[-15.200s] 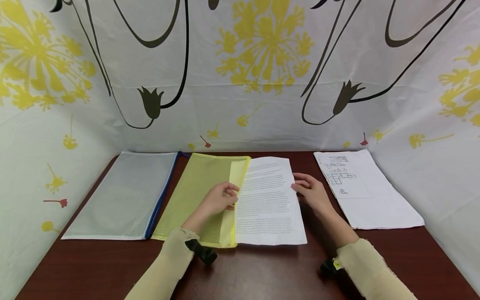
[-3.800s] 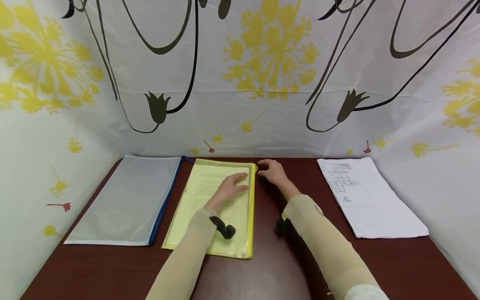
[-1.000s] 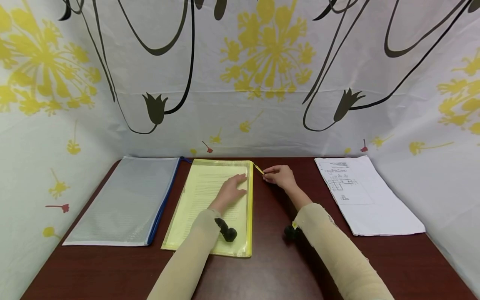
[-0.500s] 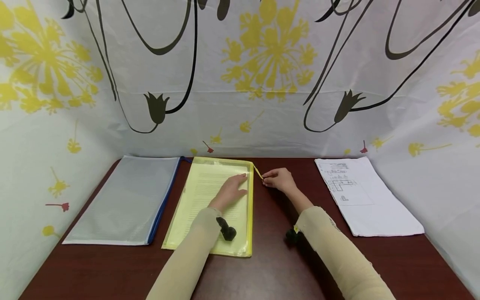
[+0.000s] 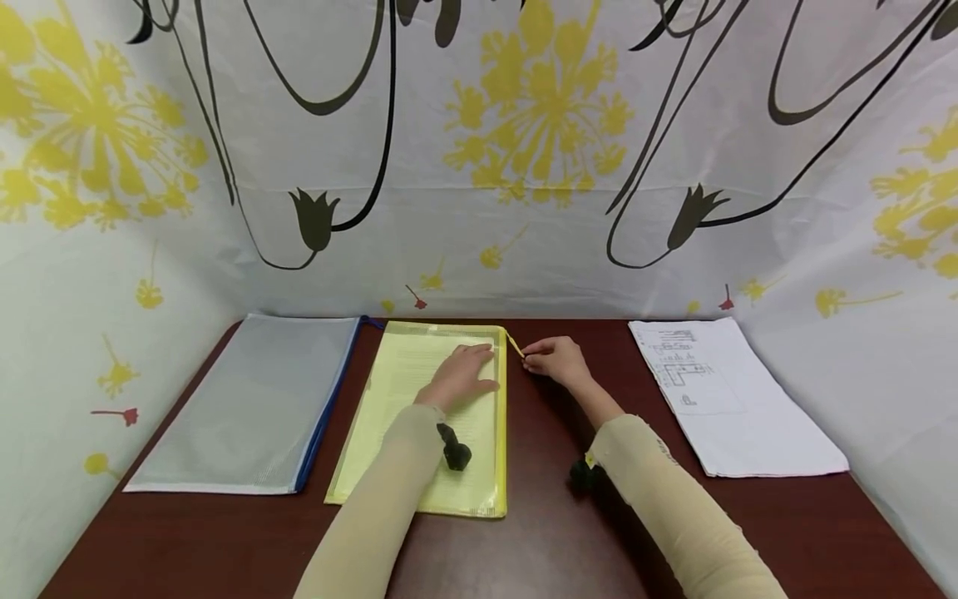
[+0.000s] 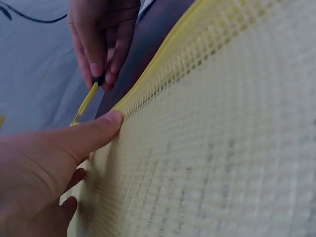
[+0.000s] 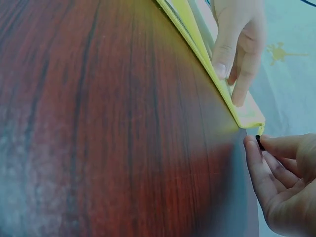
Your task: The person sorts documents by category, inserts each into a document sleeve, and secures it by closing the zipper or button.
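Observation:
In the head view a yellow mesh zipper pouch (image 5: 501, 449) lies flat on the table, its printed sheets (image 5: 415, 362) showing through the mesh. My left hand (image 5: 458, 378) rests on the pouch near its right edge, fingers spread; in the left wrist view the thumb (image 6: 98, 131) presses by the yellow border. From the far right corner a short yellow zipper tail (image 5: 514, 344) sticks out. At its end my right hand (image 5: 560, 362) pinches a small black zipper pull (image 7: 259, 142) between thumb and fingers, seen most plainly in the right wrist view.
Left of the yellow pouch lies a white mesh pouch (image 5: 247, 408) with a blue zipper edge. A stack of white paper (image 5: 748, 416), its top sheet bearing a drawing, is at the right. A patterned cloth (image 5: 479, 208) encloses the back and sides of the dark wooden table (image 5: 546, 532).
The sheet that was half outside the pouch 15 seconds ago is inside now. Since 3.8 seconds ago my right hand has moved right and nearer, off the pouch corner. The last second shows little motion.

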`<state>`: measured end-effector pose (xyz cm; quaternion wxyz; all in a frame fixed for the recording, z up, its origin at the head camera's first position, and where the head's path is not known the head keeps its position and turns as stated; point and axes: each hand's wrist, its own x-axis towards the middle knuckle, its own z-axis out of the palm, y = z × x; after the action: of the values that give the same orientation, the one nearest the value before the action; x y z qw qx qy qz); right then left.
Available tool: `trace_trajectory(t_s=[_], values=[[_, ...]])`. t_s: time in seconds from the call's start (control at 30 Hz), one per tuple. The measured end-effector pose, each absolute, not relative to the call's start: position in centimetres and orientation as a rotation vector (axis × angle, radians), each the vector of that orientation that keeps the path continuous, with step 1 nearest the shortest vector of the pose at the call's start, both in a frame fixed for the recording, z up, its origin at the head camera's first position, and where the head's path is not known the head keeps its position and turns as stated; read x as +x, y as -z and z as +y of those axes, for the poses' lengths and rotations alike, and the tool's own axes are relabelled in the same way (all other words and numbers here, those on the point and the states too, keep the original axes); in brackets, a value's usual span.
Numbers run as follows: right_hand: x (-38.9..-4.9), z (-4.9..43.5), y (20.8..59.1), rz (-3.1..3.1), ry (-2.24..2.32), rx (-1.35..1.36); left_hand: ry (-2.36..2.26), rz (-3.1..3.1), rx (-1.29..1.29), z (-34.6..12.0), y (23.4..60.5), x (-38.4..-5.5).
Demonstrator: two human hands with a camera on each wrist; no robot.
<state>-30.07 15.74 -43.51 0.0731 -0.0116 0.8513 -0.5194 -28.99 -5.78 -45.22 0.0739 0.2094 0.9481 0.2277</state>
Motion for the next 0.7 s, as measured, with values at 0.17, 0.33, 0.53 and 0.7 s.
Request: trace_trajectory(t_s=[0.17, 0.33, 0.53, 0.7], values=[[-30.39, 15.54, 44.04, 2.559, 1.557, -0.015, -1.035, 2.715, 0.533, -6.27, 46.16, -29.13], [-30.59, 15.60, 44.19, 2.583, 1.525, -0.023, -1.091, 2.684, 0.503, -6.01, 45.96, -29.32], [-30.31, 15.63, 43.96, 2.576, 1.505, -0.014, -1.052, 2.686, 0.477, -5.85, 45.59, -29.51], [-30.35, 15.33, 43.96, 2.599, 1.476, -0.032, -1.018, 2.694, 0.467, -6.00, 45.50, -29.90]])
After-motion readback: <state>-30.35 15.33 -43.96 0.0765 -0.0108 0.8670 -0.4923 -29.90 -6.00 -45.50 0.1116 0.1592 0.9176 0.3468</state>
